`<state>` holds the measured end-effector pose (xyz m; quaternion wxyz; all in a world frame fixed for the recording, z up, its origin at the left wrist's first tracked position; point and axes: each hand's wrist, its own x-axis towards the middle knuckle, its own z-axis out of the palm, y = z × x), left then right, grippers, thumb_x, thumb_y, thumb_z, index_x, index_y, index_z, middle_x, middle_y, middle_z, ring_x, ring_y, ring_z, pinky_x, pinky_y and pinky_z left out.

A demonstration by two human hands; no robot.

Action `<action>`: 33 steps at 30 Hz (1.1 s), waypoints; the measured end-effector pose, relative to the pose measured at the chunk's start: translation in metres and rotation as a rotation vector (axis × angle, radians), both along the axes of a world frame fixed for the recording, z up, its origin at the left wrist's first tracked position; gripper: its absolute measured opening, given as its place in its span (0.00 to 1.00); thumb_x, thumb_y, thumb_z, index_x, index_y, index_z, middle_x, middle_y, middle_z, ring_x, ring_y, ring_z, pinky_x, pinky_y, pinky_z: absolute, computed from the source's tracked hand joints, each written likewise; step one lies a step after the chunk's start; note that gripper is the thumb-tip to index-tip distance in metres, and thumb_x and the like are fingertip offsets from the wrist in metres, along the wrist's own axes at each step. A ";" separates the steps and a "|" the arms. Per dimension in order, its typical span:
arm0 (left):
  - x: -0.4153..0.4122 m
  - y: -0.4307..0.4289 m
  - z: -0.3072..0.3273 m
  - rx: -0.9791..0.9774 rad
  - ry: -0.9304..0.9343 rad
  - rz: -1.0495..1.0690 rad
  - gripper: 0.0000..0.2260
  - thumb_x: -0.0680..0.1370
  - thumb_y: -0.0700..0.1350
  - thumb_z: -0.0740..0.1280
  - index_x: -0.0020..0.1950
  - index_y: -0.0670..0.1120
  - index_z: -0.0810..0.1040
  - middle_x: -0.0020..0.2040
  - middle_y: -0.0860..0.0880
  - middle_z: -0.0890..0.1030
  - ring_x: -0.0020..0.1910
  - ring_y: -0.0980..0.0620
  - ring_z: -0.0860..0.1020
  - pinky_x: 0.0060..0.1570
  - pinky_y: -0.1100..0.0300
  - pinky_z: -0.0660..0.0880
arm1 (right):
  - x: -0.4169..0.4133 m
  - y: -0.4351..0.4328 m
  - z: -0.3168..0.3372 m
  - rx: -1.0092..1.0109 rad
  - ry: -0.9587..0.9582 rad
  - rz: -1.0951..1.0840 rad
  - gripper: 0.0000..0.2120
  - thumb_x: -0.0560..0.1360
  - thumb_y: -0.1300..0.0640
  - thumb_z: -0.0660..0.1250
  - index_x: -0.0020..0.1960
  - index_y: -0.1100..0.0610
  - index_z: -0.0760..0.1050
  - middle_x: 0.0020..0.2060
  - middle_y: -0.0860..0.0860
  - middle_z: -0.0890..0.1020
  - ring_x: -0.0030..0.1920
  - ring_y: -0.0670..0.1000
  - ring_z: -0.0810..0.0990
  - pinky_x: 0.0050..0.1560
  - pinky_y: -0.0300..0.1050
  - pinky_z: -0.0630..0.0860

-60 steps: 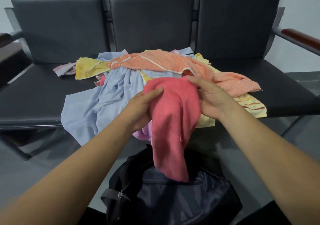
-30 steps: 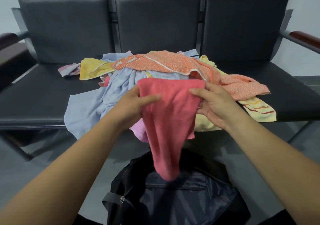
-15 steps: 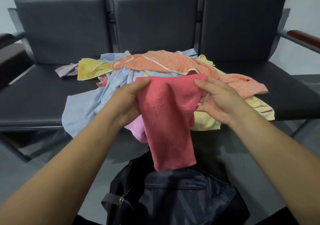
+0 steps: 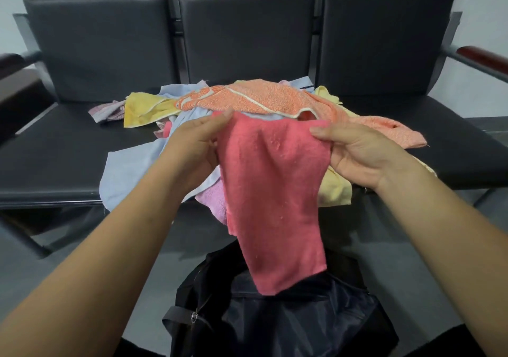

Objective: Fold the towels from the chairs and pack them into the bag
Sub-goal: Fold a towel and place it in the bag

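A pink-red towel (image 4: pixel 275 191) hangs in front of me, held by its top edge. My left hand (image 4: pixel 195 147) pinches the top left corner and my right hand (image 4: pixel 357 150) pinches the top right corner. Its lower end dangles over the open black bag (image 4: pixel 288 323) on the floor. Behind it, on the black chair seat (image 4: pixel 55 158), lies a pile of towels: an orange one (image 4: pixel 261 99) on top, a yellow one (image 4: pixel 143 107), a light blue one (image 4: pixel 129 169) and a lilac one (image 4: pixel 211 199).
Three joined black chairs (image 4: pixel 247 34) stand in a row against the wall. A wooden armrest (image 4: pixel 481 56) juts out at the right, another armrest (image 4: pixel 11 59) at the left. Grey floor (image 4: pixel 22 268) lies beneath the seats.
My hands have moved apart along the towel's top edge, spreading it wider and lifting it slightly. The hanging part has flattened out above the bag.
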<state>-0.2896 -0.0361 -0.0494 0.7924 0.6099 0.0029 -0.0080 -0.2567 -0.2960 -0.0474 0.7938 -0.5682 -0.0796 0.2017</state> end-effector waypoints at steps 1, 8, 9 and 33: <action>0.000 0.001 -0.001 -0.023 -0.032 -0.053 0.12 0.81 0.41 0.67 0.62 0.38 0.80 0.48 0.46 0.84 0.44 0.53 0.82 0.46 0.60 0.79 | 0.000 0.000 -0.001 -0.055 -0.019 -0.026 0.13 0.77 0.62 0.69 0.61 0.62 0.80 0.57 0.59 0.83 0.59 0.56 0.82 0.64 0.56 0.80; -0.006 0.005 -0.002 0.450 -0.182 -0.028 0.10 0.83 0.37 0.63 0.61 0.43 0.81 0.48 0.47 0.86 0.46 0.53 0.85 0.48 0.62 0.81 | 0.005 -0.003 -0.002 -0.217 -0.071 -0.196 0.11 0.83 0.59 0.65 0.64 0.54 0.80 0.56 0.54 0.86 0.52 0.51 0.85 0.49 0.48 0.83; -0.006 0.004 -0.003 0.455 -0.161 0.000 0.10 0.84 0.38 0.63 0.61 0.44 0.82 0.46 0.46 0.86 0.43 0.53 0.85 0.46 0.61 0.82 | 0.006 -0.002 -0.004 -0.162 -0.024 -0.196 0.11 0.82 0.60 0.66 0.64 0.56 0.81 0.58 0.56 0.85 0.54 0.52 0.84 0.53 0.47 0.82; -0.002 -0.002 -0.003 0.168 -0.170 0.187 0.05 0.80 0.39 0.70 0.54 0.41 0.82 0.36 0.53 0.83 0.38 0.59 0.82 0.42 0.66 0.78 | 0.005 -0.010 0.000 0.088 0.022 -0.149 0.14 0.77 0.65 0.70 0.62 0.66 0.80 0.56 0.55 0.85 0.51 0.48 0.85 0.52 0.41 0.82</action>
